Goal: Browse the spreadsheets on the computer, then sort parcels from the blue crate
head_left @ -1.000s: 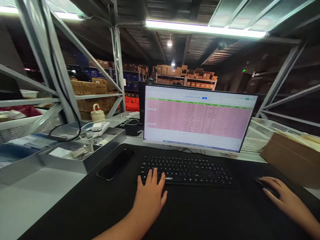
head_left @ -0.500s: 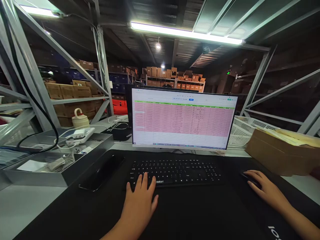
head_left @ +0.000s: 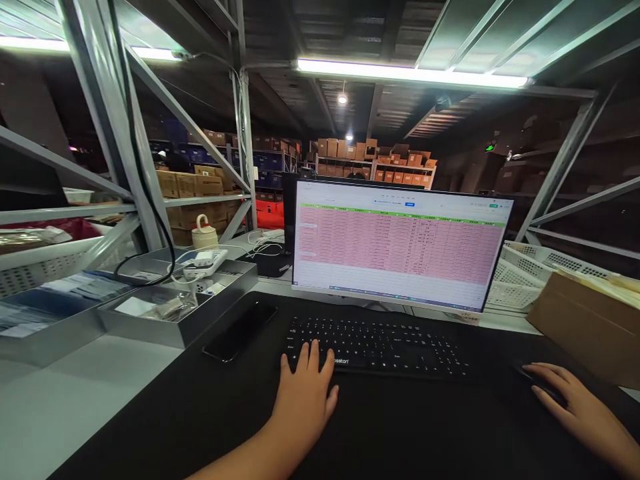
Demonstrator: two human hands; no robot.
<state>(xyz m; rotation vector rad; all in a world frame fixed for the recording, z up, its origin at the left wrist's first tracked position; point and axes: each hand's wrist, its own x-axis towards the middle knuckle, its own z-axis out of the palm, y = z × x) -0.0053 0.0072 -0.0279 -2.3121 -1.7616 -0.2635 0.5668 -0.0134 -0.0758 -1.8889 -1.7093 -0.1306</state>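
Note:
My left hand (head_left: 304,390) rests with spread fingers over the lower left keys of a black keyboard (head_left: 390,347). To the right, my right hand (head_left: 570,393) is wrapped over a dark computer mouse (head_left: 550,390), which its fingers partly hide. Both the keyboard and the mouse lie on a wide black desk mat (head_left: 400,427). Behind the keyboard stands a monitor (head_left: 400,247) showing a spreadsheet with pink rows and a green header; its text is too small to read. A dark phone (head_left: 241,331) lies left of the keyboard.
Grey open boxes (head_left: 183,327) with small packets and a white power strip (head_left: 205,263) sit at the left. A cream jug-like flask (head_left: 204,233) stands behind them. A cardboard box (head_left: 583,327) and white baskets (head_left: 520,277) flank the right side. Metal rack posts (head_left: 245,127) rise around the desk.
The head view has turned to the left, so everything appears shifted right. Both hands keep their places, the left on the keyboard and the right on the mouse.

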